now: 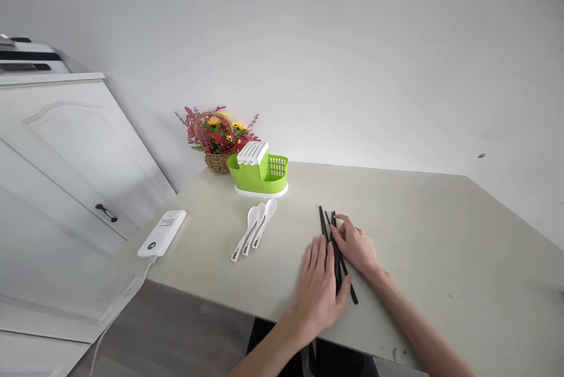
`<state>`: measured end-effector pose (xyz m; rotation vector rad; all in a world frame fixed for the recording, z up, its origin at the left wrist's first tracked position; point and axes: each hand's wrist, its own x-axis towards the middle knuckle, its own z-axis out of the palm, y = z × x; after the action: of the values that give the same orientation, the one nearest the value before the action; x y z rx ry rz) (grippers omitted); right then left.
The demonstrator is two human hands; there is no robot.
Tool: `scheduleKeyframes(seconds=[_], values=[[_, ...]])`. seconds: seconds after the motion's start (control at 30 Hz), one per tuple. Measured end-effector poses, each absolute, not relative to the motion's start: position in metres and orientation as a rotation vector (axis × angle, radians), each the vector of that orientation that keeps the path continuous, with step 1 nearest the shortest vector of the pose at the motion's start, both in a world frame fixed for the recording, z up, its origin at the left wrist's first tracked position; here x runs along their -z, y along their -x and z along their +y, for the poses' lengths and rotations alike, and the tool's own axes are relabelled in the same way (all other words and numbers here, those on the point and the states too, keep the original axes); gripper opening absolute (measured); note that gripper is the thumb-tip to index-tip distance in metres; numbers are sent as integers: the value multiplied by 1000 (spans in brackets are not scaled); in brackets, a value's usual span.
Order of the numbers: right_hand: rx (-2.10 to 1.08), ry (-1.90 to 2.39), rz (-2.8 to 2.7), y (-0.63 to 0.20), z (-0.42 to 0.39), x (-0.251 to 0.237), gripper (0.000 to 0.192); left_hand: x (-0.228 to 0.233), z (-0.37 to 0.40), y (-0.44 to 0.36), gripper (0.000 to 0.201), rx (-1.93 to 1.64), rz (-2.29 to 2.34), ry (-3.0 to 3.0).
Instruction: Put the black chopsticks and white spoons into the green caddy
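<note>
Several black chopsticks (326, 226) lie in a loose bundle on the pale table (440, 236), between my two hands. My left hand (318, 286) rests flat on the table, fingers spread, touching the chopsticks' left side. My right hand (356, 245) lies against their right side, its fingertips on the sticks. Neither hand has lifted them. Three white spoons (254, 228) lie side by side to the left of the hands. Behind the spoons stands a green and white utensil holder (258, 171).
A wicker basket of artificial flowers (217, 137) stands at the table's far left corner against the wall. A white power bank (162, 233) with a cable lies at the left table edge. A white cabinet (66, 148) stands further left.
</note>
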<state>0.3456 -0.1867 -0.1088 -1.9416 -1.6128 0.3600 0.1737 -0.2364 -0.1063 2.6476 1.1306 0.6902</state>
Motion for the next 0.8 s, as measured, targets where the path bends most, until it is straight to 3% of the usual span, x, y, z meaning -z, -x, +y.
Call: scheduleKeyframes(seconds=[0.2, 0.43, 0.6, 0.8], values=[[-462, 1789, -1599, -351, -192, 112, 40, 94, -238, -172, 78, -589, 1020, -2622], [-519, 1699, -1516, -355, -194, 114, 40, 85, -241, -170, 74, -580, 990, -2547], [-517, 1669, -1452, -355, -198, 112, 37, 68, -230, -147, 63, -664, 990, -2479], [-515, 1685, -1394, -356, -202, 109, 35, 25, -179, -76, 37, -1118, 1322, -2493]])
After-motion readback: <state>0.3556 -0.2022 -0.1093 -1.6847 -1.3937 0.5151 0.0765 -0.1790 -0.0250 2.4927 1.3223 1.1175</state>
